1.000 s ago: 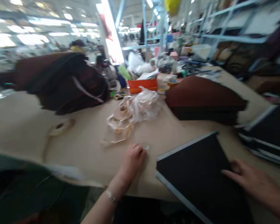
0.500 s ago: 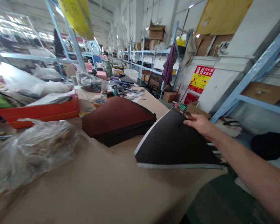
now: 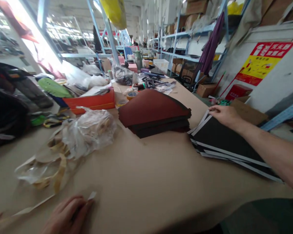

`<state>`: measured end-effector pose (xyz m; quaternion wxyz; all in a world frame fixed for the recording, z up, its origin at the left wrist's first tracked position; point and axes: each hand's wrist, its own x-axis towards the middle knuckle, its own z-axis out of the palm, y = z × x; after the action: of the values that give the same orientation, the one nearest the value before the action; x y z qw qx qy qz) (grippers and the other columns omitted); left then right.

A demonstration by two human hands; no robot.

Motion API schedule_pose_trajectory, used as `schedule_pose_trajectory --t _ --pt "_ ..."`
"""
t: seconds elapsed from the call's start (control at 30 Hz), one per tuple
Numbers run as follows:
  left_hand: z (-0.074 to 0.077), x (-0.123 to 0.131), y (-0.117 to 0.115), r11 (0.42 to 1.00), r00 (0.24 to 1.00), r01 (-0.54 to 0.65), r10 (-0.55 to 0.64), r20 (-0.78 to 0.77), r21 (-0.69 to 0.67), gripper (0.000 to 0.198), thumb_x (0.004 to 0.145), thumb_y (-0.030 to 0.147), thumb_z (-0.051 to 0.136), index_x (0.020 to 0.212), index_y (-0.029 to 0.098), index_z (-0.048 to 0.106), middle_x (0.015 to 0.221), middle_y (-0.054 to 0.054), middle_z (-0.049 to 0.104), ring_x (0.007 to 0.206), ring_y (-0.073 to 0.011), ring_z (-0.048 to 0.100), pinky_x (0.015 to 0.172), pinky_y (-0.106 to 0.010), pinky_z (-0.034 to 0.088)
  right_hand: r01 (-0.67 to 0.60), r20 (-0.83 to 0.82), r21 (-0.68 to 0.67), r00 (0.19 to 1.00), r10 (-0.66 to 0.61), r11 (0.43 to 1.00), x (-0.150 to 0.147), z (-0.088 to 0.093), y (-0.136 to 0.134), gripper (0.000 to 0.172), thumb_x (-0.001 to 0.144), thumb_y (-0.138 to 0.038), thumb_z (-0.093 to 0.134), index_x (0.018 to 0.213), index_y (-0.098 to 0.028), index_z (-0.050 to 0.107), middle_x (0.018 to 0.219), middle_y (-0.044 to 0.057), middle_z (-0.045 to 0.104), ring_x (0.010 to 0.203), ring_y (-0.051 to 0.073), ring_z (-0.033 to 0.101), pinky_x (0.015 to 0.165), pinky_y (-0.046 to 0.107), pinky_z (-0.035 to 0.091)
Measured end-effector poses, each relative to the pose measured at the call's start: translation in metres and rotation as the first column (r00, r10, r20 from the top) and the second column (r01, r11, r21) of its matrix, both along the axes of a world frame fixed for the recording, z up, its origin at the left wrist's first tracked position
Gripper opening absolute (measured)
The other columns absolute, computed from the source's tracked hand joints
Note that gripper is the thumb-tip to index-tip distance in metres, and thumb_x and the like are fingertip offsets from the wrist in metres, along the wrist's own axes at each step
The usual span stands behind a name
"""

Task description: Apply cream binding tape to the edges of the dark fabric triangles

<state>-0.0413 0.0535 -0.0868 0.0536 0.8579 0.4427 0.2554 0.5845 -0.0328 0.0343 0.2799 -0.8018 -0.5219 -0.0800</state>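
Note:
On the right, my right hand point(image 3: 226, 115) pinches the upper corner of a black sheet with pale grey edging point(image 3: 234, 139), which lies on a fanned stack of similar sheets. My left hand point(image 3: 69, 214) is closed at the bottom left, low over the table. A short white end of a narrow strip point(image 3: 92, 195) pokes out from between its thumb and fingers. Between the hands and farther back lies a pile of reddish-brown panels point(image 3: 156, 109) with dark undersides. A crumpled clear plastic bag point(image 3: 90, 130) sits left of that pile, with tan tape point(image 3: 60, 174) trailing from it.
An orange-red box point(image 3: 92, 102) full of items stands at the back left, near rolls of tape point(image 3: 132, 95). Dark scraps point(image 3: 155, 83) lie farther along the brown table point(image 3: 141, 182). Blue shelving point(image 3: 197, 34) lines the right wall; a black bundle point(image 3: 7, 113) is far left.
The black sheet in my right hand has come down onto the stack at right. My left hand has entered view at bottom left. The camera view has turned left.

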Motion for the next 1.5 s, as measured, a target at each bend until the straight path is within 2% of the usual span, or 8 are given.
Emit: schedule_pose_trajectory --t 0.07,0.13,0.3,0.57,0.73,1.17,1.33,1.5 --pt "0.009 0.006 -0.004 1.000 1.000 -0.007 0.006 -0.020 -0.026 0.040 0.085 0.057 0.047 0.074 0.023 0.063 0.081 -0.004 0.066 0.074 -0.0180 0.063 0.070 -0.028 0.051 -0.165 0.055 -0.049 0.984 0.167 0.985 -0.054 0.003 0.035 0.026 0.078 -0.042 0.061 0.098 -0.027 0.068 0.081 0.004 0.068 0.075 0.021 0.062 0.067 0.031 0.042" --pt "0.018 0.013 -0.008 0.998 0.999 -0.017 0.015 -0.033 -0.060 0.038 0.085 0.056 0.047 0.074 0.023 0.063 0.082 -0.004 0.066 0.076 -0.0190 0.063 0.072 -0.029 0.051 -0.339 0.311 -0.186 0.870 0.382 0.922 -0.105 0.011 0.064 0.036 0.086 -0.040 0.053 0.117 -0.024 0.061 0.104 0.007 0.066 0.090 0.022 0.062 0.072 0.030 0.042" --pt "0.028 0.020 -0.013 0.995 1.000 -0.002 0.001 -0.015 -0.101 0.031 0.087 0.047 0.048 0.073 0.022 0.060 0.080 -0.004 0.062 0.076 -0.0195 0.060 0.071 -0.031 0.049 -0.232 0.506 -0.429 0.739 0.445 0.873 -0.167 0.022 0.114 0.044 0.088 -0.042 0.053 0.124 -0.017 0.052 0.109 0.013 0.062 0.093 0.024 0.061 0.068 0.029 0.040" --pt "0.028 0.025 -0.015 0.996 0.994 -0.004 -0.006 -0.112 -0.089 0.029 0.091 0.039 0.044 0.069 0.021 0.051 0.075 -0.004 0.056 0.076 -0.0204 0.054 0.071 -0.032 0.043 -0.233 0.485 -0.523 0.710 0.511 0.820 -0.162 0.024 0.129 0.033 0.094 -0.036 0.040 0.109 -0.014 0.058 0.108 0.014 0.062 0.094 0.025 0.061 0.071 0.030 0.040" --pt "0.032 0.029 -0.017 0.997 0.988 -0.023 0.012 -0.151 -0.074 0.028 0.091 0.035 0.043 0.067 0.021 0.047 0.074 -0.004 0.054 0.075 -0.0209 0.052 0.069 -0.031 0.041 -0.260 0.468 -0.512 0.715 0.519 0.819 -0.184 0.025 0.132 0.045 0.088 -0.050 0.048 0.112 -0.013 0.057 0.109 0.015 0.061 0.096 0.028 0.061 0.073 0.033 0.041" --pt "0.032 0.027 -0.020 0.995 0.986 -0.025 0.008 -0.164 -0.098 0.028 0.093 0.034 0.040 0.069 0.021 0.046 0.075 -0.004 0.053 0.077 -0.0216 0.050 0.072 -0.033 0.040 -0.267 0.466 -0.511 0.713 0.524 0.817 -0.190 0.026 0.142 0.031 0.088 -0.020 0.043 0.110 -0.011 0.062 0.113 0.017 0.060 0.096 0.028 0.062 0.075 0.035 0.043" --pt "0.030 0.026 -0.019 0.994 0.990 -0.027 0.012 -0.138 -0.106 0.030 0.092 0.038 0.040 0.068 0.021 0.046 0.075 -0.004 0.053 0.076 -0.0217 0.050 0.071 -0.033 0.040 -0.239 0.363 -0.244 0.876 0.317 0.940 -0.158 0.057 0.147 0.031 0.091 -0.024 0.043 0.110 -0.011 0.065 0.106 0.014 0.067 0.097 0.025 0.060 0.082 0.035 0.043" --pt "0.029 0.028 -0.018 0.993 0.995 -0.023 0.011 -0.101 -0.120 0.031 0.090 0.039 0.042 0.066 0.021 0.047 0.073 -0.003 0.053 0.073 -0.0204 0.051 0.068 -0.032 0.040 -0.132 0.338 0.146 0.938 0.076 0.980 -0.112 0.124 0.131 0.040 0.094 -0.029 0.037 0.110 -0.005 0.065 0.102 0.015 0.067 0.096 0.018 0.060 0.078 0.027 0.041"
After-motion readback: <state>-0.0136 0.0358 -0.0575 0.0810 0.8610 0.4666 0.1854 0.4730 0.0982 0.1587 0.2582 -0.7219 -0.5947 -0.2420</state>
